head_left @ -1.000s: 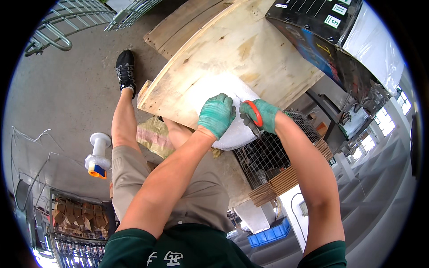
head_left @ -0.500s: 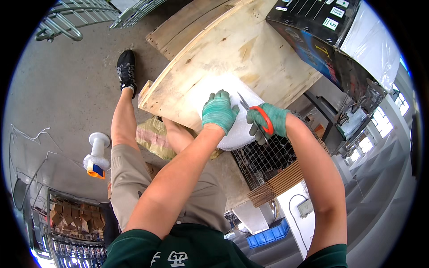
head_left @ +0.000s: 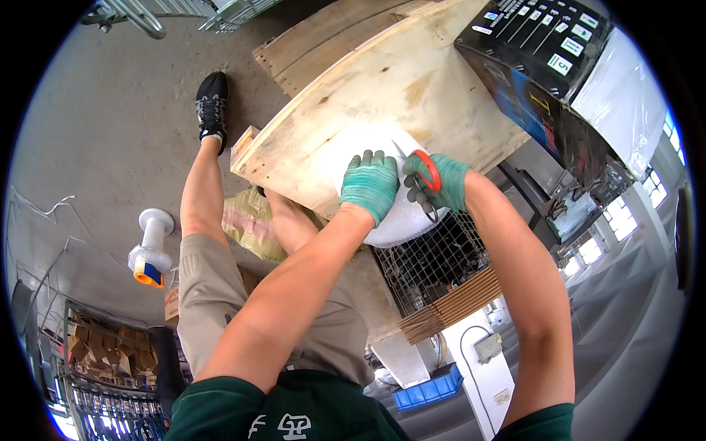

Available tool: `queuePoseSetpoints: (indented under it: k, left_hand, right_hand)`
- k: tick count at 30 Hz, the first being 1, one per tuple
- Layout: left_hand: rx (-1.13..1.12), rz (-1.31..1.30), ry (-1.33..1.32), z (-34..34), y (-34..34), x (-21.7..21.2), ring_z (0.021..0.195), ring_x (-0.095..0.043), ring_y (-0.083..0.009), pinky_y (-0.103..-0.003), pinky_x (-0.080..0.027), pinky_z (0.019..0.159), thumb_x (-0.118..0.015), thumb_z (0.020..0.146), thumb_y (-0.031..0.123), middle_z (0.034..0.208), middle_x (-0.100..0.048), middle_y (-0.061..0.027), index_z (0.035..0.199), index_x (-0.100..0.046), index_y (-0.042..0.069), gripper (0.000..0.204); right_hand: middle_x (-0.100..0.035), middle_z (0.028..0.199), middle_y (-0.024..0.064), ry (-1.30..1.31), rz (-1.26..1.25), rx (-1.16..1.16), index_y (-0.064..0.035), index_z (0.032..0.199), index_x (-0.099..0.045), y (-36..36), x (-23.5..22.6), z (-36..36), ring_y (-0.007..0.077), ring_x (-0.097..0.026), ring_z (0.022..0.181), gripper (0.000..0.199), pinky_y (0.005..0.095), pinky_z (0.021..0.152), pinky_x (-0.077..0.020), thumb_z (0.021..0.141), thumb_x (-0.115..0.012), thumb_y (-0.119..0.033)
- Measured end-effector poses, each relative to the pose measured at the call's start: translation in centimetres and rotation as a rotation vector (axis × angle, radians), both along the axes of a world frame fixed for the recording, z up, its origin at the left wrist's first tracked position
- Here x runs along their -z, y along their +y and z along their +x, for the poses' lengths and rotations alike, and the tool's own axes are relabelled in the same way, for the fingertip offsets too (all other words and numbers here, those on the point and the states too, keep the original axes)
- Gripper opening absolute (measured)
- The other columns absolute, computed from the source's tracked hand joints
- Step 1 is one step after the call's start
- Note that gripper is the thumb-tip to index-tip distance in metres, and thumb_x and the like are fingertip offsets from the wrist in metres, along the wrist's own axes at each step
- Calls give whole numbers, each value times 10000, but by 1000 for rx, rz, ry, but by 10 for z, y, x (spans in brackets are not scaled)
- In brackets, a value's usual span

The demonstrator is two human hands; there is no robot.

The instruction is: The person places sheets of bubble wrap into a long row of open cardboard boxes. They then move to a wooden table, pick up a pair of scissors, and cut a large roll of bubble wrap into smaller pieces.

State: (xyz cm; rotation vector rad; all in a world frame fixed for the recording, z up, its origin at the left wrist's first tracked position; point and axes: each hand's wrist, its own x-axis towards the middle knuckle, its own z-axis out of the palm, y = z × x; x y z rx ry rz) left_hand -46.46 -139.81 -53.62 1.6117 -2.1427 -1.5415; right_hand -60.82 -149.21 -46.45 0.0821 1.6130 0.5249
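A white bubble-wrapped bundle (head_left: 397, 229) lies on the pale plywood board (head_left: 331, 117), its upper part washed out by glare. My left hand (head_left: 370, 187), in a green glove with grey fingertips, presses on top of it with the fingers laid out. Just right of it, my gloved right hand (head_left: 441, 184) is closed around scissors with red handles (head_left: 432, 170). Their blades point up and left over the bundle, close to my left fingers. What the bundle contains is hidden.
A black printed carton (head_left: 526, 44) wrapped in clear film stands on the board's far right. A wire mesh crate (head_left: 426, 257) and folded cardboard (head_left: 448, 305) sit below the board. On the left floor stands a white roll with a tape dispenser (head_left: 149, 274).
My left hand has shifted slightly right and down, nearer the scissors. My right hand has moved slightly left and up, and the scissors' blades now show less.
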Motion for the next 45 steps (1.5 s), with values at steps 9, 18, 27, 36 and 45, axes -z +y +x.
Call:
queuePoseSetpoints:
  k: [9, 18, 27, 36, 45]
  left_hand:
    - [93, 10, 152, 8, -15, 8, 983, -656, -279, -399, -541, 845, -597, 838, 138, 984, -670, -117, 942, -648, 62, 139]
    - [-47, 27, 199, 9, -11, 16, 914, -667, -305, -422, -561, 732, -643, 827, 152, 961, -654, -126, 946, -617, 48, 160]
    - [-180, 232, 205, 15, -8, 1, 861, -679, -344, -447, -550, 709, -684, 823, 170, 1016, -645, -166, 1085, -578, 11, 325]
    - [-155, 198, 233, 15, -4, 13, 861, -683, -358, -448, -550, 722, -675, 824, 136, 1045, -650, -179, 1163, -584, 13, 371]
    - [-396, 279, 205, 17, -4, 3, 863, -685, -394, -471, -552, 761, -656, 873, 157, 1096, -675, -200, 1221, -586, 40, 374]
  right_hand:
    - [-578, 759, 117, 52, -58, 106, -64, 996, -556, -5, 30, -1, 220, -566, 563, 291, 341, 439, -417, 961, -637, -341]
    - [-644, 776, 159, 0, -78, -98, -20, 1019, -586, 4, 42, -8, 179, -559, 549, 441, 331, 440, -424, 961, -655, -452]
    - [-659, 879, 180, 49, 7, 242, -9, 1096, -551, 1, 19, -14, 182, -562, 549, 462, 328, 445, -428, 945, -679, -427]
    - [-558, 640, 70, 85, -115, 25, -46, 910, -654, 28, 63, -19, 179, -546, 526, 349, 335, 432, -401, 926, -710, -389]
    - [-691, 837, 183, -101, -88, 31, 9, 1078, -627, 5, 32, -19, 244, -645, 604, 292, 380, 532, -527, 947, -678, -246]
